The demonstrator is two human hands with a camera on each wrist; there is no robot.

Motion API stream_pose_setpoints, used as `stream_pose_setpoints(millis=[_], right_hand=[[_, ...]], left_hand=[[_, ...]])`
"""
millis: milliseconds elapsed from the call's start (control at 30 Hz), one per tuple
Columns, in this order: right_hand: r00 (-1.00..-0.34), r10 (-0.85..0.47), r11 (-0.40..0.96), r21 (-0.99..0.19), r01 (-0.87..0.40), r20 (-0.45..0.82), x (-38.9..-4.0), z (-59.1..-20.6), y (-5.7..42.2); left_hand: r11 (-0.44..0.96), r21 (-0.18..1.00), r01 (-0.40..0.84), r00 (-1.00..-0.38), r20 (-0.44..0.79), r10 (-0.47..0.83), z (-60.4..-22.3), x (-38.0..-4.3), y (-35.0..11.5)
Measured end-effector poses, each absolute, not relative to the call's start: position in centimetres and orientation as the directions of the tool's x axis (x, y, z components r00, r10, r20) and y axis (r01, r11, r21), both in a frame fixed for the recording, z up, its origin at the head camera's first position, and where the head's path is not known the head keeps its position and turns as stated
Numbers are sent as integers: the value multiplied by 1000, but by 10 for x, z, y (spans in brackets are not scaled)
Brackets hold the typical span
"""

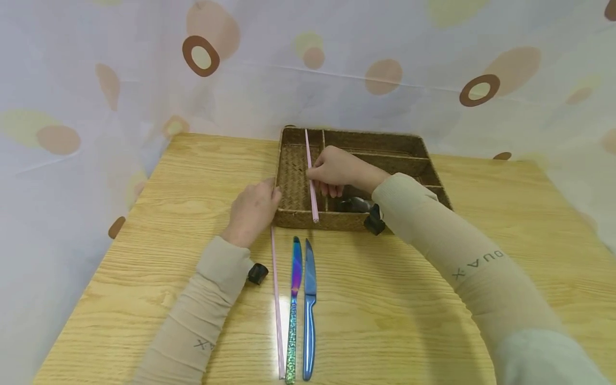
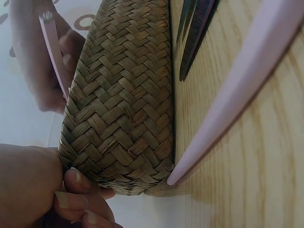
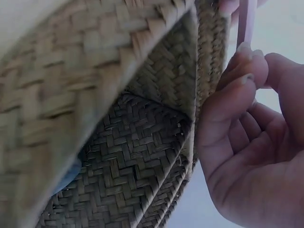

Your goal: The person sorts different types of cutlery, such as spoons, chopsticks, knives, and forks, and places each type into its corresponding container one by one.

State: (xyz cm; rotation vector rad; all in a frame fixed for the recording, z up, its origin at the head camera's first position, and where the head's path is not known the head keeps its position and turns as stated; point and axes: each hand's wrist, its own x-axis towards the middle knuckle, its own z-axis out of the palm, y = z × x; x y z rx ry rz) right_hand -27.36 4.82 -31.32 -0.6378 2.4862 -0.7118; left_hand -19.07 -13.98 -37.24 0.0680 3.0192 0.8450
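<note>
My right hand (image 1: 334, 168) pinches a pink chopstick (image 1: 309, 155) over the left compartment of a woven tray (image 1: 317, 219). The chopstick lies lengthwise above that compartment, its near end over the front rim. In the right wrist view, the thumb and fingers of the right hand (image 3: 251, 123) meet at the chopstick (image 3: 246, 23). My left hand (image 1: 255, 208) holds the tray's front left corner, and its curled fingers show against the woven wall (image 2: 123, 104) in the left wrist view. A second pink chopstick (image 1: 276, 299) lies on the table beside the left wrist.
Two table knives, one rainbow-coloured (image 1: 294, 278) and one blue (image 1: 310, 310), lie side by side in front of the tray. A dark shiny piece (image 1: 356, 205) sits in a front compartment, partly hidden by the right arm. A patterned cloth (image 1: 337, 69) hangs behind the wooden table (image 1: 192, 182).
</note>
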Motion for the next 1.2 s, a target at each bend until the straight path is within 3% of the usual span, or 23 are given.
stream_pose_setpoints(millis=[800,1200], right_hand=[[-784,-504,838,-424,-343,-362,-300,-322,17],[-771,-495,860,-352,-370,-400,-296,-324,0]], left_hand=[[864,504,7,-1000,-20,19,-371,-186,-137],[866,499,32,-999,34,17,-370,-183,-138]])
